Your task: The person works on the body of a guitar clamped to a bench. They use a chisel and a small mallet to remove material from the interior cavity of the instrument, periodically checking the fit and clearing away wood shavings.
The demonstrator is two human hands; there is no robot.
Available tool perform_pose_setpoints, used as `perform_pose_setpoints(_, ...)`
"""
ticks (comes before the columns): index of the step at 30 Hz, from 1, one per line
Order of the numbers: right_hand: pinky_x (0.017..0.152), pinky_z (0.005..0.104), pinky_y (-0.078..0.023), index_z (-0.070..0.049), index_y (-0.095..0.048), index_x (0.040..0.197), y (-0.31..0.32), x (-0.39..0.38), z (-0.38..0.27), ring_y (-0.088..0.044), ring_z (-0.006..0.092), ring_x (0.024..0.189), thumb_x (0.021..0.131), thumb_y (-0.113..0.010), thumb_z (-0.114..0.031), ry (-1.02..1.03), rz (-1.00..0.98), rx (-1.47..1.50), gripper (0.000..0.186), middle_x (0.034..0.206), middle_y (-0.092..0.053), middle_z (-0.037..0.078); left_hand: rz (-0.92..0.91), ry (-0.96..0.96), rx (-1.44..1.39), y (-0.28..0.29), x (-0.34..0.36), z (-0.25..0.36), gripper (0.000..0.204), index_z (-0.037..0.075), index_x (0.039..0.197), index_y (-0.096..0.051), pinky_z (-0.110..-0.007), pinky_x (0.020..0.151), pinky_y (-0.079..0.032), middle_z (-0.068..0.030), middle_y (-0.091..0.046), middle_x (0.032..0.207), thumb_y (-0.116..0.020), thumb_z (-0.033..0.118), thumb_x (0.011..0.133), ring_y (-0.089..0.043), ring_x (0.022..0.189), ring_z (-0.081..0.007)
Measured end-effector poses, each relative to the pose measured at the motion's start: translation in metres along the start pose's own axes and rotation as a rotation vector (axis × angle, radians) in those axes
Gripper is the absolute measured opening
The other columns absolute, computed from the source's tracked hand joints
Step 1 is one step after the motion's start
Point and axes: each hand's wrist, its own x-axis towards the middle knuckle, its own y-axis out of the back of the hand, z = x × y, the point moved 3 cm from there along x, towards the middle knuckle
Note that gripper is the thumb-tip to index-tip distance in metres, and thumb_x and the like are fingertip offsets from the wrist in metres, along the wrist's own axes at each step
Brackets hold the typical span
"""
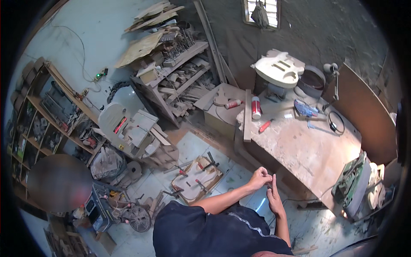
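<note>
My left hand (259, 178) is up in front of my body, its fingers curled together in a pinch. Anything between those fingertips is too small to make out. Close against it, my right hand (274, 198) points upward with its fingers stretched out, and the fingertips of both hands meet or nearly meet. Both hands are in front of the near edge of a dusty workbench (299, 150). On that bench lie a red-handled tool (265, 126), a red and white can (256, 108) and a blue tool (305, 108).
A cream guitar body (280, 70) rests raised at the bench's far end. A green machine (352, 182) stands at the right. On the floor, clamps grip a wooden frame (195, 182). Leftward are a band saw (124, 124), shelves (43, 124) and a wood rack (182, 77).
</note>
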Motion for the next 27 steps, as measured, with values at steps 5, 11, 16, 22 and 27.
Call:
perform_pose_setpoints(5,0.119,0.0390,-0.022,-0.009,-0.009,0.159,0.004,0.029,-0.012,-0.020,0.0275,0.150,0.102,-0.047,-0.022,0.001,0.041,0.039,0.070,0.164,-0.017,0.015,-0.081,-0.068,0.046,0.003,0.028,0.022,0.029,0.009,0.091,-0.041,-0.031,0.070,-0.058,-0.0090,-0.066,0.087,-0.068,0.000,0.087,-0.066,0.082,-0.0149)
perform_pose_setpoints(11,0.122,0.0391,-0.016,-0.006,-0.023,0.156,0.017,0.041,-0.028,-0.018,0.0294,0.151,0.103,-0.047,-0.029,0.098,0.229,-0.097,0.062,0.163,-0.022,0.013,-0.142,-0.229,0.372,-0.004,0.049,0.049,0.020,0.006,0.085,-0.049,-0.031,0.069,-0.054,-0.0091,-0.065,0.083,-0.068,0.000,0.085,-0.062,0.076,-0.0130)
perform_pose_setpoints(16,0.121,0.0387,-0.016,-0.011,-0.020,0.158,0.020,0.005,-0.006,-0.016,0.0294,0.151,0.104,-0.039,-0.049,-0.047,0.514,0.005,0.068,0.161,-0.021,0.019,-0.303,0.041,0.117,-0.033,0.040,0.040,0.021,0.009,0.083,-0.044,-0.023,0.060,-0.044,-0.0072,-0.063,0.083,-0.059,-0.005,0.086,-0.056,0.072,-0.0109)
perform_pose_setpoints(22,0.109,0.0395,-0.039,-0.014,-0.021,0.158,0.001,-0.070,-0.002,-0.036,0.0277,0.141,0.097,-0.039,-0.066,-0.182,0.686,0.015,0.082,0.158,-0.030,0.017,-0.440,0.219,0.114,-0.039,0.035,0.021,0.010,0.010,0.093,-0.049,-0.030,0.068,-0.052,-0.0065,-0.059,0.083,-0.055,0.003,0.093,-0.061,0.074,-0.0175)
perform_pose_setpoints(27,0.087,0.0326,-0.053,-0.015,-0.037,0.153,-0.036,-0.128,0.040,-0.061,0.0194,0.108,0.096,-0.046,-0.066,-0.334,0.747,0.467,0.077,0.134,-0.057,0.011,-0.466,0.040,0.553,-0.028,0.043,-0.008,0.030,0.005,0.108,-0.051,-0.027,0.068,-0.052,-0.0047,-0.060,0.088,-0.073,0.012,0.089,-0.060,0.076,-0.0125)
